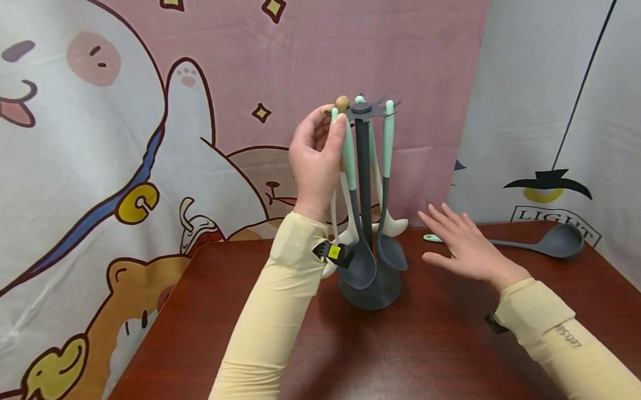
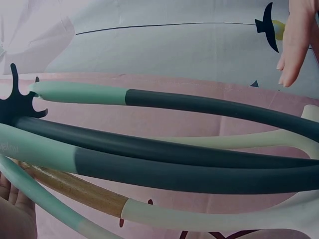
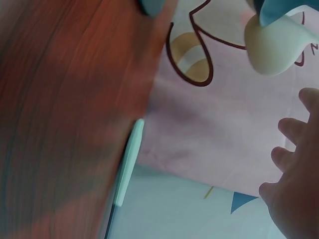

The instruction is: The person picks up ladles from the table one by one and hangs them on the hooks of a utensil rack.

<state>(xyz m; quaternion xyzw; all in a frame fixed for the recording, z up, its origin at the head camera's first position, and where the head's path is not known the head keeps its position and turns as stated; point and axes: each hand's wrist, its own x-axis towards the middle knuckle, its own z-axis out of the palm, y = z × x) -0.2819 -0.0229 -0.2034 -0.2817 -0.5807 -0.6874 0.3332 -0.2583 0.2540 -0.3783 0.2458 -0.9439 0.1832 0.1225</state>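
Note:
A dark grey utensil stand [image 1: 371, 295] on the table carries several hanging kitchen utensils. My left hand [image 1: 318, 157] is at its top left, pinching the upper end of a green handle between thumb and fingers; the handle seems to belong to the front grey spoon [image 1: 361, 268]. Close by is a wooden-handled white utensil [image 2: 75, 184]. On the stand's right side hangs another grey spoon [image 1: 392, 254] with a green handle. My right hand [image 1: 467, 249] is held with fingers spread, holding nothing. Behind it a grey ladle [image 1: 560, 241] lies on the table, its handle partly hidden.
The brown table [image 1: 251, 326] ends at a back edge close behind the stand. A printed cloth [image 1: 376, 37] with cartoon animals hangs behind it. A cream utensil [image 1: 393, 225] hangs at the stand's rear.

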